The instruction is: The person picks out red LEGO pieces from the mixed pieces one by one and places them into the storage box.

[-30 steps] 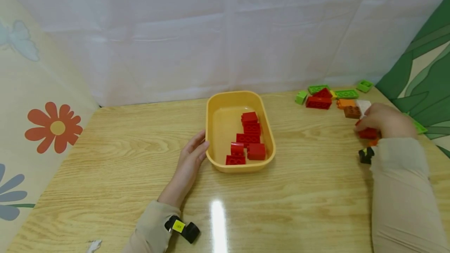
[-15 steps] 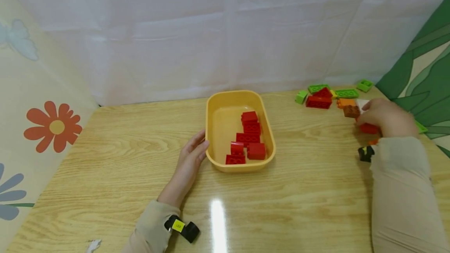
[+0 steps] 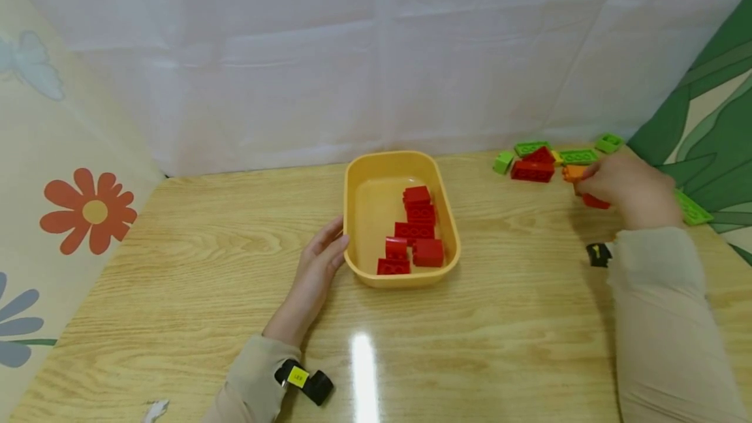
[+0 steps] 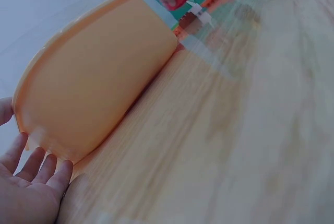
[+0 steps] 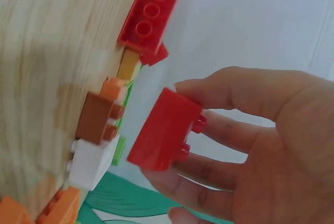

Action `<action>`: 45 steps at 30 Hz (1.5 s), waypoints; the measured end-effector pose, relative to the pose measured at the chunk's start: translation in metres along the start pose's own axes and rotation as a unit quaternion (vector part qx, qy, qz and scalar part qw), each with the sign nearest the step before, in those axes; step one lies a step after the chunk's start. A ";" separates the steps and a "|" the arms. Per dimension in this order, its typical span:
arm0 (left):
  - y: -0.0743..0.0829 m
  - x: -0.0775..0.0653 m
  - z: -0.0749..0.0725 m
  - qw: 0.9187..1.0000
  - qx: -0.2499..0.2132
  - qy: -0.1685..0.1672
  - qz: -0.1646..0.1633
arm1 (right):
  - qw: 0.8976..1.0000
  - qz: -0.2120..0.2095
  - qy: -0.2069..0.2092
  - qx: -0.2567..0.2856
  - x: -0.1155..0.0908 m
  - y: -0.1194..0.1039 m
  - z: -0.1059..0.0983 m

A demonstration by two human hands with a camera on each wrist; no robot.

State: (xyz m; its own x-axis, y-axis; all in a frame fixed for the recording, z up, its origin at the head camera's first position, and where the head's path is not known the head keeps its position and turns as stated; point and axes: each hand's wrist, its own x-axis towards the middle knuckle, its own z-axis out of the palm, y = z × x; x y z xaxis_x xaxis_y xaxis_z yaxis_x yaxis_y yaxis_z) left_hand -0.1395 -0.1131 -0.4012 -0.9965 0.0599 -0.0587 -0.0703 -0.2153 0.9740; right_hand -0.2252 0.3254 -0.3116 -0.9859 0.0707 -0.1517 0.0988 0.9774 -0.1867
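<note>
My right hand [image 3: 631, 188] pinches a red toy brick [image 5: 167, 130] between thumb and fingers, lifted off the table at the right. In the right wrist view, two studs of the brick face the palm. My left hand [image 3: 311, 273] lies against the left side of a yellow tray [image 3: 405, 281], fingertips on its outer wall and thumb at the rim. The fingers [image 4: 46, 169] look nearly straight there. Several red bricks [image 3: 414, 232] lie in the tray's right half.
Near the back right are another red brick [image 3: 531, 172], a brown brick [image 5: 94, 119], a white brick [image 5: 91, 161], orange pieces [image 3: 572, 173] and green pieces [image 3: 578, 156]. A white cloth [image 3: 282, 57] hangs behind. A small white piece [image 3: 155, 411] lies at front left.
My right hand has risen and moved left with the red brick, passing over the brown and white bricks. The left hand and tray have stayed put.
</note>
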 end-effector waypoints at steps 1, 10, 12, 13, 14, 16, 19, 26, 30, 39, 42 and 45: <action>0.000 0.000 0.000 1.000 -0.002 0.000 0.000 | 1.000 -0.005 0.003 -0.007 0.001 -0.002 0.000; -0.001 0.001 0.002 1.000 -0.003 -0.003 0.004 | 0.998 -0.019 0.062 -0.010 -0.001 -0.025 0.000; -0.001 0.001 0.003 1.000 -0.003 -0.004 0.004 | 0.997 -0.026 0.067 -0.007 -0.002 -0.030 0.000; -0.001 0.001 0.003 1.000 -0.003 -0.004 0.004 | 0.997 -0.031 0.069 -0.003 -0.002 -0.032 0.001; -0.001 0.001 0.003 1.000 -0.002 -0.004 0.004 | 0.997 -0.034 0.068 0.001 -0.002 -0.035 0.001; 0.000 0.001 0.003 1.000 0.000 -0.004 0.003 | 0.997 -0.037 0.066 0.007 -0.002 -0.039 0.001; 0.000 0.001 0.003 1.000 0.001 -0.003 0.003 | 0.997 -0.045 0.063 0.009 -0.002 -0.045 0.000; 0.000 0.000 0.003 1.000 0.004 -0.001 0.003 | 0.995 -0.065 0.075 0.000 -0.004 -0.056 -0.001; 0.000 0.000 0.003 1.000 0.003 -0.001 0.002 | 0.994 -0.072 0.084 -0.004 -0.007 -0.065 0.000; 0.001 0.000 0.003 1.000 0.003 -0.002 0.000 | 0.991 -0.116 0.057 -0.034 -0.004 -0.088 0.008; 0.001 -0.001 0.003 1.000 0.001 0.000 -0.001 | 0.991 -0.120 0.050 -0.038 -0.004 -0.095 0.011; 0.001 -0.001 0.003 1.000 0.002 0.000 -0.002 | 0.990 -0.126 0.054 -0.039 -0.006 -0.101 0.013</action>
State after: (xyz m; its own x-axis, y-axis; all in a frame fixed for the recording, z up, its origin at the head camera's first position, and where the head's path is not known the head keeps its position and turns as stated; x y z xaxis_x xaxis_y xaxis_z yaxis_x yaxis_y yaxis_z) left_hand -0.1385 -0.1102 -0.3998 -0.9962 0.0606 -0.0622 -0.0738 -0.2116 0.9746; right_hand -0.2279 0.2241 -0.3041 -0.9870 -0.1606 -0.0045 -0.1587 0.9789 -0.1290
